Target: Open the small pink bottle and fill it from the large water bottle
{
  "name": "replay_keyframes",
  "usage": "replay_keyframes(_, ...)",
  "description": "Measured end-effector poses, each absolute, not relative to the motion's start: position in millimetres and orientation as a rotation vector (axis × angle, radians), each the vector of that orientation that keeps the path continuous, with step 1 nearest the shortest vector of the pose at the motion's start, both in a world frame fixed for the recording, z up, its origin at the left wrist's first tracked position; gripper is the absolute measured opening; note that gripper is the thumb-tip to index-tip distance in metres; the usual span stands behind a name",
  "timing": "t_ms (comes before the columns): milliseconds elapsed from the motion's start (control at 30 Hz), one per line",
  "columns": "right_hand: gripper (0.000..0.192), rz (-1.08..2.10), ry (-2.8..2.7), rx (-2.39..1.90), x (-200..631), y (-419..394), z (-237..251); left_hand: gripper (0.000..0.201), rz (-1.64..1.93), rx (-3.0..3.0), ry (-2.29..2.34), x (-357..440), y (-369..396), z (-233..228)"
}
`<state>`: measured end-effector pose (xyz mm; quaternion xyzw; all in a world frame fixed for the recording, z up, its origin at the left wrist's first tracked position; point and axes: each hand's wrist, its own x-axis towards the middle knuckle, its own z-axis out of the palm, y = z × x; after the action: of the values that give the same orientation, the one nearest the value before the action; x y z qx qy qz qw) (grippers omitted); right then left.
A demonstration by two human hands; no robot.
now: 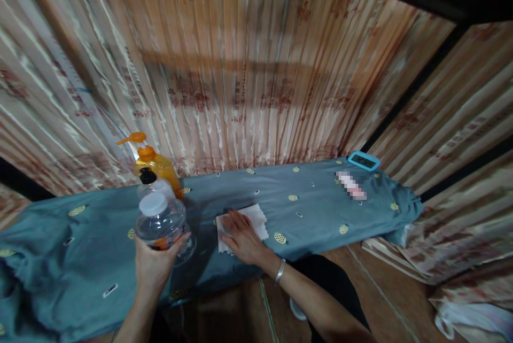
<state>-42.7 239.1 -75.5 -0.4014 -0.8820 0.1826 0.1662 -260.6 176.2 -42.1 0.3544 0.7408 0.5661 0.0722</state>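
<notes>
Left of the right hand [242,235], a clear, white-capped bottle [163,228] is held by the left hand [154,264], thumb and fingers around its body. The right hand lies flat, unclenched, on a white cloth [257,218] spread over blue-green fabric [316,233].

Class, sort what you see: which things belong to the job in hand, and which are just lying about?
In the job:
clear bottle with a white cap, held in the left hand
pale cloth, under the right hand
patterned sheet, beneath the cloth

Just about:
orange pump bottle
black-topped bottle
blue clock
blurred pink-and-white item
</notes>
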Motion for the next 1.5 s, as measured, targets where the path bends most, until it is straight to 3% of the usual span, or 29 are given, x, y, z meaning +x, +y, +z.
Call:
replay_keyframes(133,0.047,0.525,-2.239,-0.917,-62,222,-14,0.08,1.655,1.024,2.193,-260,174,-39)
replay_keyframes(233,0.036,0.343,-2.146,-0.724,-86,217,46,0.075,1.703,1.065,2.09,-257,170,-33)
replay_keyframes(433,0.077,-0.024,-2.477,-0.807,-144,218,118,0.075,1.703,1.035,2.047,-257,167,-30)
replay_keyframes(533,0.087,-0.118,-2.622,-0.923,-167,220,120,0.073,1.684,1.027,2.058,-259,167,-33)
replay_keyframes(767,0.049,-0.189,-2.722,-0.839,-183,234,106,0.072,1.661,1.009,1.995,-262,165,-29)
replay_keyframes(1167,0.044,-0.296,-2.847,-0.519,-166,249,116,0.072,1.698,0.986,1.916,-260,165,-28)
replay_keyframes(1333,0.066,-0.255,-2.852,-0.661,-162,243,129,0.075,1.715,0.98,1.936,-260,167,-29)
replay_keyframes(1500,0.071,-0.117,-2.898,-0.565,-160,244,135,0.075,1.727,1.014,1.959,-263,168,-36)
